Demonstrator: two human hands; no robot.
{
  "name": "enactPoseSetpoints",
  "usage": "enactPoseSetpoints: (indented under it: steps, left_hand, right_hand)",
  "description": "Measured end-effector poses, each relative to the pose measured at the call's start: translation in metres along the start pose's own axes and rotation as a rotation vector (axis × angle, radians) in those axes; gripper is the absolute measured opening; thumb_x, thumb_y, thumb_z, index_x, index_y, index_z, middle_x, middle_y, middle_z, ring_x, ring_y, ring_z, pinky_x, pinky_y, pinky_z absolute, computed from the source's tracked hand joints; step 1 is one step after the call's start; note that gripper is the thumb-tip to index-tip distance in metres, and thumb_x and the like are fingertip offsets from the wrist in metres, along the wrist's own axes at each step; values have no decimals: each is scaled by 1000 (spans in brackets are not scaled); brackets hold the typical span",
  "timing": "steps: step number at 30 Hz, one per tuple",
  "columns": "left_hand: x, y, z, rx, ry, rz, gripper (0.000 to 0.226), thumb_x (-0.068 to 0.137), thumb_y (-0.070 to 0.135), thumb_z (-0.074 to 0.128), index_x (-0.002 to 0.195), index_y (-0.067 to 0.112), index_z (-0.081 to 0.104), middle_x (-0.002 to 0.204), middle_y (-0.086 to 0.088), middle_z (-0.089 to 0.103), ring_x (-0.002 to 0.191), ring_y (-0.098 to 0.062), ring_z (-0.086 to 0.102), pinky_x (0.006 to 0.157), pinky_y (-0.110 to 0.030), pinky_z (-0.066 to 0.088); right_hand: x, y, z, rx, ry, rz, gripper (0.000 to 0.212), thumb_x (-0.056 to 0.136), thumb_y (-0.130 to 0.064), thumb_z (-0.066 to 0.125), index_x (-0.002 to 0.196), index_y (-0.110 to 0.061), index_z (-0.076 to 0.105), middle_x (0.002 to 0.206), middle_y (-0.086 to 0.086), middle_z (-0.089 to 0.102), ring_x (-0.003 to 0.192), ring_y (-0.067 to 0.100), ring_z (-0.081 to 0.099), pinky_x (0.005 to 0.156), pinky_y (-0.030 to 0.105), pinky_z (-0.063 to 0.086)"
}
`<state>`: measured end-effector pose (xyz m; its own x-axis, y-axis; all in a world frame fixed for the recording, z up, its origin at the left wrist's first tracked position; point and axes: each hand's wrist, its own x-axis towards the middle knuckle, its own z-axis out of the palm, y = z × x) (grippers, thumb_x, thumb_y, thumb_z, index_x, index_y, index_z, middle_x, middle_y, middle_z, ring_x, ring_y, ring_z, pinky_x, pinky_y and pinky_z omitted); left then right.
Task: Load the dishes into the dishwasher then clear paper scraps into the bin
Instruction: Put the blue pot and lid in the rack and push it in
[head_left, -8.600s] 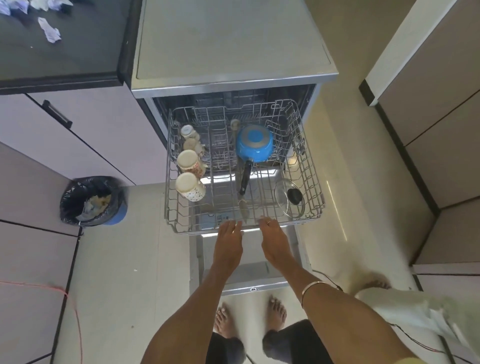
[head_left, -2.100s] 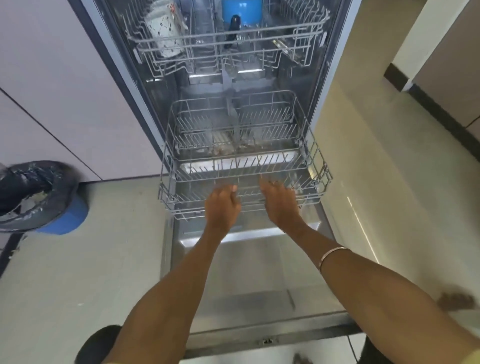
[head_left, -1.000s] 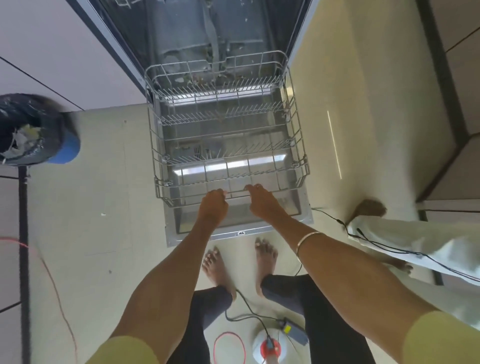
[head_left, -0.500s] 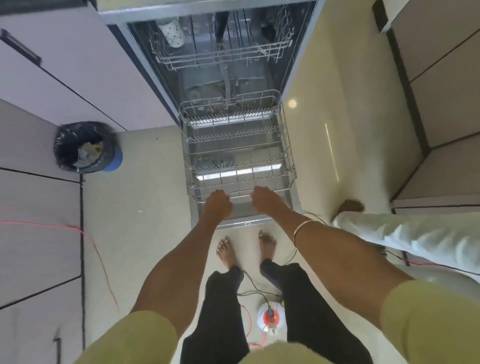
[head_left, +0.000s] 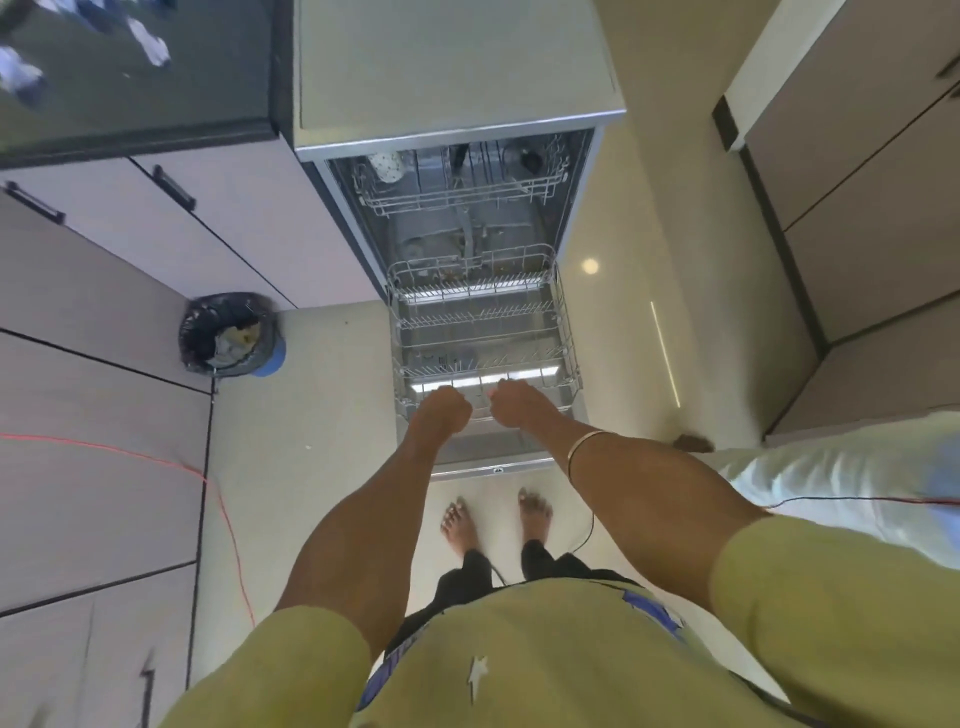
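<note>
The dishwasher (head_left: 457, 73) stands open. Its lower rack (head_left: 566, 332) is pulled out over the dropped door and holds nothing. The upper rack (head_left: 457, 195) is pushed inside, with a patterned cup (head_left: 385, 165) and a dark-knobbed lid (head_left: 530, 156) in it. My left hand (head_left: 441, 410) is curled into a fist over the lower rack's front rim and holds nothing. My right hand (head_left: 517, 405) hangs beside it with fingers loosely bent. Paper scraps (head_left: 150, 44) lie on the dark counter at top left. The bin (head_left: 228, 335), lined with a black bag, stands on the floor to the left.
Cabinet fronts with black handles (head_left: 174, 187) run along the left. A red cable (head_left: 228, 525) crosses the floor there. Another person's white sleeve (head_left: 831, 478) reaches in from the right. My bare feet (head_left: 493, 519) stand just before the dishwasher door edge.
The upper rack was pushed in and the lower rack drawn out. Over the last second my head has risen; my hands have come off the lower rack's rim and curled.
</note>
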<state>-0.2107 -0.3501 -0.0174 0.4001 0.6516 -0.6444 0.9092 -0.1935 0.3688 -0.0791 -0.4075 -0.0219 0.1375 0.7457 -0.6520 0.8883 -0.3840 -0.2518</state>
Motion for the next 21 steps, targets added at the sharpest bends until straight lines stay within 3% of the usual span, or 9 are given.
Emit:
enactPoseSetpoints:
  steps: [6,9,11,17,21]
  left_hand:
    - [-5,6,-9,-46,35,-55,29,98,8,45,114,-10,61,122,-16,62,105,-29,62,92,-36,49]
    - [-4,9,-9,-49,37,-75,24,95,7,47,104,-8,64,110,-21,66,83,-25,61,72,-29,47]
    - [-2,7,-11,-77,55,-101,20,93,6,49,97,-6,65,105,-21,67,77,-23,59,69,-28,46]
    - [-27,11,-28,-86,162,-80,29,98,3,43,115,-6,64,119,-21,63,104,-33,64,91,-39,52]
    - [-39,-3,-39,-113,252,-138,29,99,7,44,121,-4,59,121,-17,62,108,-34,62,91,-39,49]
  right_hand:
    - [3,6,-16,-60,-6,-26,42,100,-19,37,139,-9,51,145,12,49,130,32,49,108,44,42]
    - [5,7,-25,-100,8,-57,42,98,-16,39,136,-8,54,141,16,53,125,35,53,105,44,45]
    - [4,4,-31,-107,10,-80,41,98,-12,38,135,-7,54,139,18,53,124,36,53,104,45,44]
    - [12,-16,-43,-216,-18,-180,41,99,-13,37,138,-7,50,141,18,52,127,36,51,104,46,44]
    - [13,-42,-47,-271,-9,-226,41,100,-13,37,140,-10,47,141,16,52,126,36,51,102,47,46]
